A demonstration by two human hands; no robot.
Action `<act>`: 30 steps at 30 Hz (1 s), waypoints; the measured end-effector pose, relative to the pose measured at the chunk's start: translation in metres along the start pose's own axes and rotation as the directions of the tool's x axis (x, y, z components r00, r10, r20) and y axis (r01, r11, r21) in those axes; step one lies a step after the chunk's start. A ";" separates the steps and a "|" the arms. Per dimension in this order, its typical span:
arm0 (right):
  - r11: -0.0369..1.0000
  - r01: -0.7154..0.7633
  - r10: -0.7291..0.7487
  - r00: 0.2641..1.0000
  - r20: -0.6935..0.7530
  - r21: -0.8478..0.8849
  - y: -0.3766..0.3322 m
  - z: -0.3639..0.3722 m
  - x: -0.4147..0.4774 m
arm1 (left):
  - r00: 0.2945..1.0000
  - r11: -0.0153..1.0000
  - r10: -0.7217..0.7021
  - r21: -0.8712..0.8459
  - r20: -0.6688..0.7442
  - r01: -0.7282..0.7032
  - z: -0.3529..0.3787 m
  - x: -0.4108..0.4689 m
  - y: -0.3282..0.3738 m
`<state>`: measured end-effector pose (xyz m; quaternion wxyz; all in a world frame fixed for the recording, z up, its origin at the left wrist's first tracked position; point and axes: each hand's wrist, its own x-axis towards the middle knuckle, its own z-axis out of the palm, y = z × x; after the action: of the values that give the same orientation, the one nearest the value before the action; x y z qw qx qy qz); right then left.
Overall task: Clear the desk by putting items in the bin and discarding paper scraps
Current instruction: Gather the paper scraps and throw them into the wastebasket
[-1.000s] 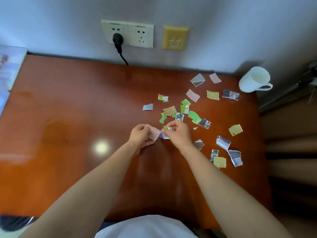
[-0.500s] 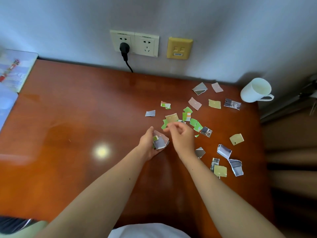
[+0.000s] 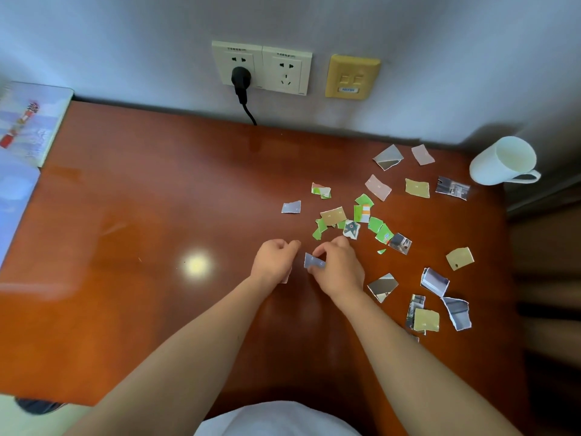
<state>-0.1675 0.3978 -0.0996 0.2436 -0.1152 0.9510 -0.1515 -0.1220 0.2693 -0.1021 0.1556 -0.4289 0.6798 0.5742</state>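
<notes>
Several torn paper scraps (image 3: 361,215) in green, tan, grey and pink lie scattered over the right half of the reddish-brown desk (image 3: 157,231). My left hand (image 3: 275,261) sits at the desk's middle with its fingers curled round collected scraps; a pale edge of them peeks out under the palm. Right beside it, my right hand (image 3: 339,269) pinches a small grey-blue scrap (image 3: 314,262) between thumb and fingers. The two hands almost touch. More scraps (image 3: 435,281) lie to the right of my right wrist.
A white mug (image 3: 500,162) lies on its side at the desk's far right corner. Wall sockets with a black plug (image 3: 240,78) and a yellow plate (image 3: 352,76) are on the wall behind. Books (image 3: 28,121) sit off the left edge.
My left hand has closed over the gathered scraps and turned palm-down. My right hand has picked up a grey-blue scrap and holds it beside the left hand.
</notes>
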 end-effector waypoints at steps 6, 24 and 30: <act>0.998 -0.044 0.039 0.994 0.106 0.043 -0.002 -0.008 0.010 | 0.999 0.997 0.043 0.072 -0.021 -0.041 0.003 0.002 -0.001; 0.988 0.002 0.008 0.998 -0.063 0.154 -0.002 -0.046 0.053 | 0.974 0.848 -0.201 -0.479 0.104 0.226 0.014 0.032 0.058; 0.988 0.105 -0.103 0.994 0.018 -0.111 0.004 -0.039 0.061 | 0.973 0.841 -0.213 -0.491 0.085 0.226 0.013 0.036 0.052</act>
<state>-0.2391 0.3923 -0.0946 0.2342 -0.1790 0.9492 -0.1096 -0.1862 0.2655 -0.0980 0.1137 -0.5216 0.4532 0.7139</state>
